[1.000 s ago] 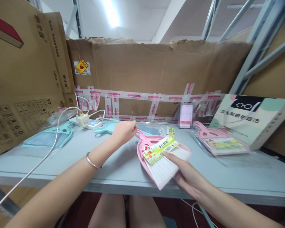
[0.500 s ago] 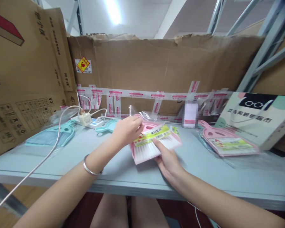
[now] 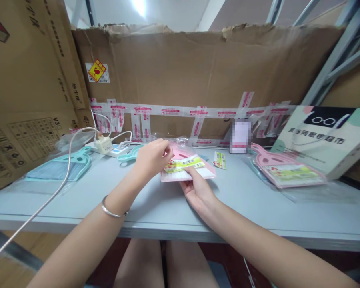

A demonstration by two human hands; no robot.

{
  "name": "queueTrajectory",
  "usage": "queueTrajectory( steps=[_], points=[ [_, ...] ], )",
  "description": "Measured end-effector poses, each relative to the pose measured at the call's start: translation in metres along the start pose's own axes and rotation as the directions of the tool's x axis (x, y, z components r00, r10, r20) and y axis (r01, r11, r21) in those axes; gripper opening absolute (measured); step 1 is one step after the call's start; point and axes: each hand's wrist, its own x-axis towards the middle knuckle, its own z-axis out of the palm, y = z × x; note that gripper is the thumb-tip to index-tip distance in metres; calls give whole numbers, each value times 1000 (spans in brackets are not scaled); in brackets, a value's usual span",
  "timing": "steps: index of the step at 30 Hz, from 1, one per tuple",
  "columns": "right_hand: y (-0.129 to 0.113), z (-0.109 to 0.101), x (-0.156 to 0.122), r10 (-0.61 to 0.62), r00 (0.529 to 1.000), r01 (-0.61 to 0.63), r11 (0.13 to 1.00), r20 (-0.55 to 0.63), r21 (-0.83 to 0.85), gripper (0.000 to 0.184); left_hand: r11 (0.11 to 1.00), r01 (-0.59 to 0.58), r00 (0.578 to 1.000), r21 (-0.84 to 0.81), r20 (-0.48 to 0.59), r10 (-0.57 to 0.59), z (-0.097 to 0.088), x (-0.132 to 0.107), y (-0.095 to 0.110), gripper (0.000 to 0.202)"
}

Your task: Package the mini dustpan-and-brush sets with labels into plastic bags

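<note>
- The middle dustpan is pink; its brush has white bristles, and its label is yellow and green with red marks.
- The right-side dustpan is pink too, under a yellow-green label.
- The left-side dustpan is pale teal.
- The table is pale grey-blue.
- The cardboard is brown, crossed by white tape printed in red.
- The sticker is yellow and red.
- The box is white with mint, pink and a black patch.
- The bracelet is silver.

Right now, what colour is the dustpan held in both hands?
Pink dustpan, white brush bristles, yellow-green label. Head view shows it.
</note>
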Motion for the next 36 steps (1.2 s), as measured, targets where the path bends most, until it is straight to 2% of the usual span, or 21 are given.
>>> queueTrajectory(
  steps=[4,8,12,17,23,26,30,34,36],
  points=[
    [2,2,-1,59,998,-59,998,-2,-14,28,999,25,997,-25,69,-24,0,1,-2,16],
    [0,5,-3,92,996,-92,996,-18,-5,27,996,-62,995,-71,76,67,0,-1,-5,18],
    [-1,5,-4,114,993,-113,993,43,-23,25,984,-163,977,-68,130,170,-4,-3,-7,22],
    [-1,6,-8,177,982,-174,984,74,-38,28,999,-23,987,22,162,19,-6,-3,-10,15],
    [4,6,-13,217,968,-209,976,130,-67,27,998,21,991,56,130,-28,-5,-2,-9,10],
    [4,5,-12,236,961,-230,971,141,-60,27,996,-92,985,4,149,91,-6,-3,-9,13],
    [0,6,-9,198,976,-197,980,87,-16,23,949,-291,930,-124,194,311,-12,-8,-16,17],
    [-6,8,-6,99,994,-102,993,51,58,23,903,-318,920,-289,137,367,-17,-10,-22,18],
    [-8,8,-7,45,997,-50,995,61,81,24,873,-282,945,-398,44,325,-17,-9,-22,17]
  ],
)
